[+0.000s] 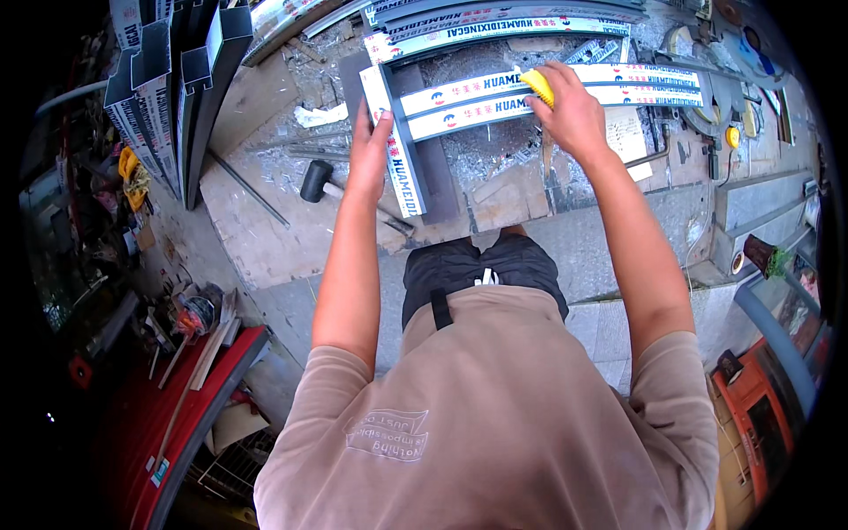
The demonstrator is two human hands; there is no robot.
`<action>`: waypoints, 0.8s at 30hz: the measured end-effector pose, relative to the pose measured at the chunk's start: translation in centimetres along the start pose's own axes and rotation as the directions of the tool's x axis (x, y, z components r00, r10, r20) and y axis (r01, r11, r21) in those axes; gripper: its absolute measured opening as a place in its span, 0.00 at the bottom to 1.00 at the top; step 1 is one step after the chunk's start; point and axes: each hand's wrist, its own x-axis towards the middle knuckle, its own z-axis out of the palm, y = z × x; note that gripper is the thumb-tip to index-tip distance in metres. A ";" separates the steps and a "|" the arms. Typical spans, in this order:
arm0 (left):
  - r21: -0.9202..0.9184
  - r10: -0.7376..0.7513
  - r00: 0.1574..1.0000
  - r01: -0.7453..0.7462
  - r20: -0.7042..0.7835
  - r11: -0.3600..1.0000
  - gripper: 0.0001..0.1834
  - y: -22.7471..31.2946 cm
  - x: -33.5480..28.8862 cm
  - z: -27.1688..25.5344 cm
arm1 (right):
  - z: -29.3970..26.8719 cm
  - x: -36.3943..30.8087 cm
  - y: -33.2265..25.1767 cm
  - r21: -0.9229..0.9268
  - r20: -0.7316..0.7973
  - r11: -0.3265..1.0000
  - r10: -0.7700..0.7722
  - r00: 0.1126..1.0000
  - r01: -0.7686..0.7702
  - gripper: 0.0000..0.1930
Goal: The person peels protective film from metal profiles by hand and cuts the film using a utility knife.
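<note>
While the left hand (pixel 367 152) grips a short white-filmed profile (pixel 402 172), the right hand (pixel 571 115) grasps a partly hidden yellow object (pixel 536 86), kind unclear.

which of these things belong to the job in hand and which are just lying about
Apparently in use:
short film-covered profile, left hand against it
yellow ridged item, in right hand
long film-covered profiles

Apparently just lying about:
black-headed mallet
metal shavings
potted plant

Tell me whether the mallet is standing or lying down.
Lying down: the mallet has its handle stretched along the table, passing behind the left forearm.
</note>
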 end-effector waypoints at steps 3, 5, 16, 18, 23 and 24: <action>-0.046 -0.038 0.995 0.042 0.093 0.998 0.43 -0.3 0.2 -0.3 | -0.4 1.1 1.0 -0.022 0.008 1.000 0.010 1.000 -0.010 0.30; -0.032 -0.052 0.998 0.053 0.036 0.998 0.41 -0.2 0.1 0.2 | -0.3 1.5 1.8 -0.055 0.051 0.998 -0.002 0.999 0.005 0.31; 0.142 -0.031 0.999 0.033 -0.012 0.989 0.43 0.4 0.6 0.9 | 0.5 1.6 2.7 0.015 0.067 1.000 -0.023 0.998 0.022 0.32; 0.147 -0.066 0.998 0.068 -0.018 0.987 0.44 0.7 0.3 1.1 | 0.4 1.6 2.5 0.032 0.088 0.999 -0.008 0.996 0.005 0.30; 0.205 -0.011 0.997 0.027 -0.079 0.978 0.43 1.6 -0.2 2.3 | 0.5 1.6 2.5 0.036 0.086 0.999 -0.006 0.996 0.003 0.30; 0.230 -0.069 0.991 0.094 -0.111 0.969 0.43 2.1 -0.6 2.8 | 0.5 1.5 2.5 0.032 0.079 0.999 -0.006 0.997 0.003 0.31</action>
